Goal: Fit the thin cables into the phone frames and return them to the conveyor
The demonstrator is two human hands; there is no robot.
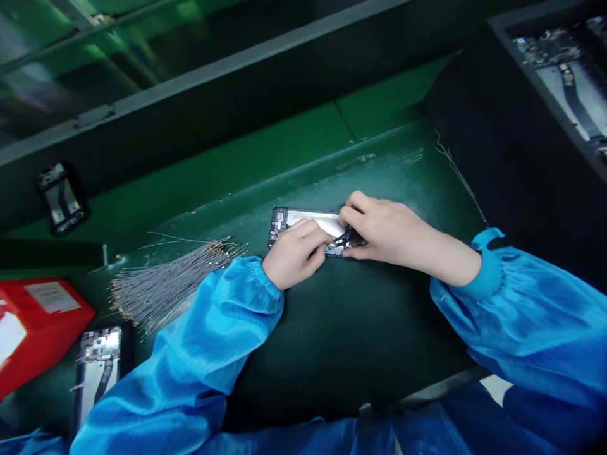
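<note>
An opened phone body [313, 218] lies flat on the green mat, its silver inner plate and circuit board showing. My left hand [298, 251] rests over its left part, fingers bent and pressed together at the lower edge; what they pinch, if anything, is hidden. From the right, my right hand [379, 224] is closed around dark tweezers [348, 238], whose tips point left toward my left fingertips. Left of my left sleeve a bundle of thin grey cables [165, 284] with gold-coloured ends is spread on the mat.
At the far right stands a black box [521, 139] with opened phone parts [564, 82] on top. Loose thin cables [458, 170] lie beside it. Other opened phone bodies [61, 197] [98, 363] and a red box [42, 328] are at the left. A metal rail [199, 76] crosses the back.
</note>
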